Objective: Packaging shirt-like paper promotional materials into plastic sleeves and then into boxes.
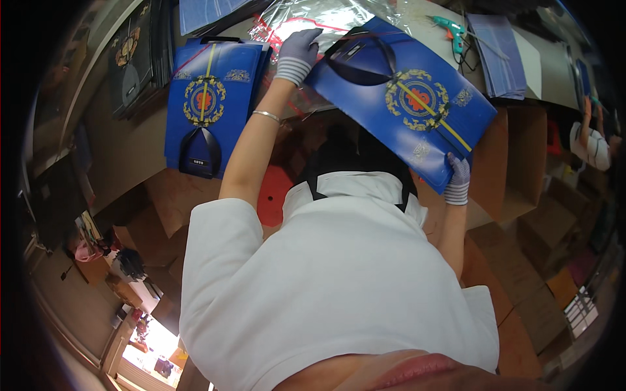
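Note:
My right hand (458,173), in a grey glove with a striped cuff, grips the lower right corner of a blue gift bag (375,116). The bag is tilted and overhangs the table's near edge; it has a dark handle, a yellow stripe and a round gold-and-red emblem. My left hand (298,53), gloved alike, is at the bag's upper left edge with fingers curled. What those fingers hold, if anything, is hidden. Clear plastic wrapping (339,14) with red edging lies just beyond. To the left, similar blue gift bags (189,140) lie stacked.
A teal glue gun (454,32) lies at the back right beside blue sheets (499,55). Dark bags (134,62) stand at the far left. Open cardboard boxes (525,153) stand on the right, below the table. A red stool (274,195) is near my body. Another person (590,143) is at far right.

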